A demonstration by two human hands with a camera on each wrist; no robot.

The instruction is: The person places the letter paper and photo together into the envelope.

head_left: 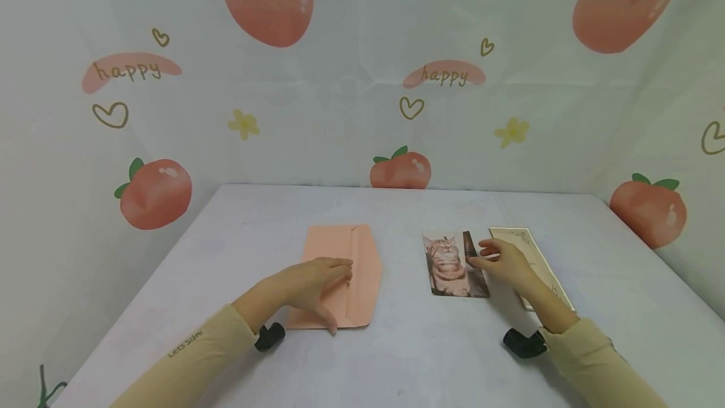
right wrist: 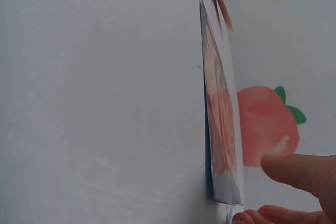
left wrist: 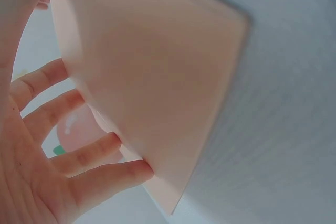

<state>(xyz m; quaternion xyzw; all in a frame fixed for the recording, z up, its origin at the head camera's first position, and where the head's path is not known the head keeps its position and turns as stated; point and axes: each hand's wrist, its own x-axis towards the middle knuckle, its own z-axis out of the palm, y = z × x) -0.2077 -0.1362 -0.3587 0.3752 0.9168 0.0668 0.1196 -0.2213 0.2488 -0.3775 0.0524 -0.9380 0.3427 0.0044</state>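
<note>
A pink paper envelope [head_left: 365, 250] lies on the table left of centre, its flap spread out to the right. My left hand [head_left: 317, 285] rests over it, fingers loosely extended. In the left wrist view several fingertips touch the surface of the envelope [left wrist: 157, 66]. To the right lies a photo card [head_left: 447, 263] of a ginger cat with closed eyes. Beside its right edge hovers my right hand [head_left: 506, 263], thumb and fingers spread with nothing held between them. The right wrist view shows the photo card [right wrist: 223, 129] nearly edge-on, near the right thumb [right wrist: 299, 171].
A cream card [head_left: 521, 238] with a dark ornamental border lies partly under the right forearm. Black wrist mounts [head_left: 523, 344] sit below both wrists. A white cloth backdrop [head_left: 340, 118] printed with red fruit and hearts rises behind the table.
</note>
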